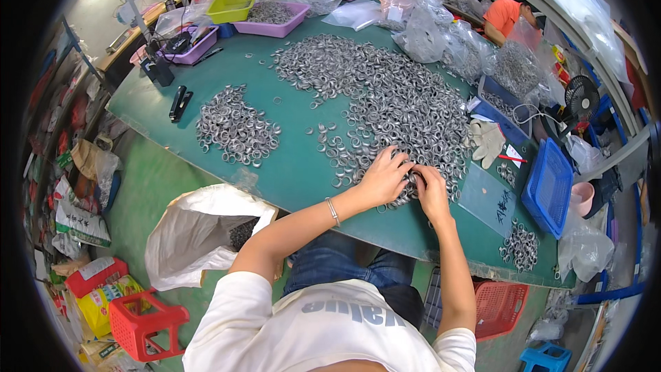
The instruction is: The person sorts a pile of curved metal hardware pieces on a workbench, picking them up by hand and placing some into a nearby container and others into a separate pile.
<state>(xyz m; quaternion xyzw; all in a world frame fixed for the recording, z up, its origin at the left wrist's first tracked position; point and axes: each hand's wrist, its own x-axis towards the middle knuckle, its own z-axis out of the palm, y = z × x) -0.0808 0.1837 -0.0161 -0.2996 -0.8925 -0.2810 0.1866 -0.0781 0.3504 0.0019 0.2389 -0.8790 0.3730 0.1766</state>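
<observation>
A broad heap of small grey metal rings [413, 107] spreads over the green table [275, 182]. My left hand [384, 178] lies over the near edge of this heap, fingers bent and apart, fingertips among the rings. Close beside it, my right hand [432, 189] is closed, its fingers curled together toward the left fingertips. What the right fingers hold is too small and partly covered to make out. A separate, smaller pile of rings [237, 126] sits to the left, and another little pile [520, 246] lies near the front right corner.
An open white sack [200, 231] stands below the front edge at left. Blue baskets [549, 186], a work glove [486, 141] and a clear sheet [487, 196] are on the right. A black stapler [180, 104] and purple tray [273, 27] lie farther back. Another person [504, 19] sits far right.
</observation>
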